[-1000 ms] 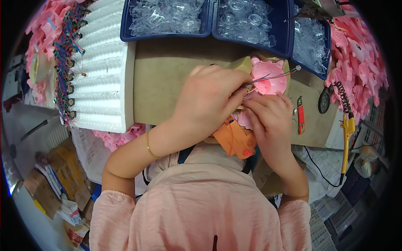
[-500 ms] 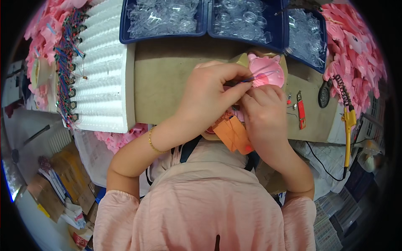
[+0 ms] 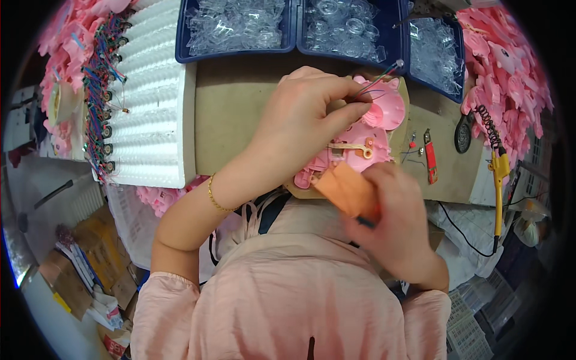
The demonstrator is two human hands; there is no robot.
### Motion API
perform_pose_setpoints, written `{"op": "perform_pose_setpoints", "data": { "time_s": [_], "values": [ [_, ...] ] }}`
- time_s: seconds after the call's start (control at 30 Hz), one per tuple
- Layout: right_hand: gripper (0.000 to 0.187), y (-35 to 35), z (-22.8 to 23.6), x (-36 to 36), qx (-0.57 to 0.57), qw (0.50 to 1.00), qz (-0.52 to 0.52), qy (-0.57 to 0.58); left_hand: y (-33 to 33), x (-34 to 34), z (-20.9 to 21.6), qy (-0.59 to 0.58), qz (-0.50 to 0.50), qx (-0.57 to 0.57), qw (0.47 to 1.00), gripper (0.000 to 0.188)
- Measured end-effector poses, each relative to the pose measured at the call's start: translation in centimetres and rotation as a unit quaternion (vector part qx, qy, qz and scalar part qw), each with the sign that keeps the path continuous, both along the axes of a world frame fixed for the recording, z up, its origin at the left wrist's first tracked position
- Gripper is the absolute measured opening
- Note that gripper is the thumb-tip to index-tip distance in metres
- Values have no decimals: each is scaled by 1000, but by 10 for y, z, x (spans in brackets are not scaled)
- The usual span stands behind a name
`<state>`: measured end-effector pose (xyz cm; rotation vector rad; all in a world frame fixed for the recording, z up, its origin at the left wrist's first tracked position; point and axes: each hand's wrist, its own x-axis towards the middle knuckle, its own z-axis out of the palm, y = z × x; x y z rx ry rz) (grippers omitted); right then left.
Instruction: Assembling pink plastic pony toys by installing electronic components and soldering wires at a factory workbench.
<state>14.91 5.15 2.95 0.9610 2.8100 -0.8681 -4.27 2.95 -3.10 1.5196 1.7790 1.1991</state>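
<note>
My left hand [image 3: 309, 111] pinches thin coloured wires [image 3: 373, 85] between thumb and forefinger; a small clear bulb-like tip [image 3: 399, 63] stands at their far end. Below those fingers lies an open pink plastic toy shell [image 3: 390, 108], with a tan lever-like part [image 3: 351, 146] across its lower half. An orange flat-sided piece [image 3: 345, 191] juts from the shell's near edge. My right hand [image 3: 393, 210] is curled beside that orange piece, blurred by motion. Something dark and red shows under its fingers, too smeared to name, and whether the hand grips it is unclear.
Blue bins [image 3: 237, 57] of clear plastic parts line the back. A white foam tray [image 3: 150, 108] with wired parts along its edge stands left. To the right are a red-handled cutter [image 3: 430, 159], a black round coil [image 3: 463, 135], a yellow soldering iron [image 3: 498, 180] and heaped pink shells [image 3: 510, 66].
My right hand has left the wires and moved down toward me, beside the orange piece. My left hand still pinches the wires, whose bulb-like tip now points up and away. More of the shell shows.
</note>
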Motion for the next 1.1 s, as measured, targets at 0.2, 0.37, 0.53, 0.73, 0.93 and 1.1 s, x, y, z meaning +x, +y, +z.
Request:
{"op": "perform_pose_setpoints", "data": {
  "time_s": [0.2,0.37,0.53,0.73,0.93,1.1],
  "values": [
    [59,35,-4,-4,-33,995,58,76,3,-4,3,-405,14,-76,911,26],
    [62,40,-32,-8,13,971,124,204,-7,-8,-10,-221,123,61,966,24],
    [62,47,-42,-9,4,967,143,212,-71,-16,-19,150,102,126,975,20],
    [62,52,-34,-18,-17,974,145,174,-94,-1,-35,200,-24,152,968,40],
    [61,60,-13,-30,0,978,191,85,-104,10,-29,295,-8,88,951,40],
    [59,58,-16,-22,67,972,200,101,-100,6,-20,290,-30,83,953,38]
  ]
}}
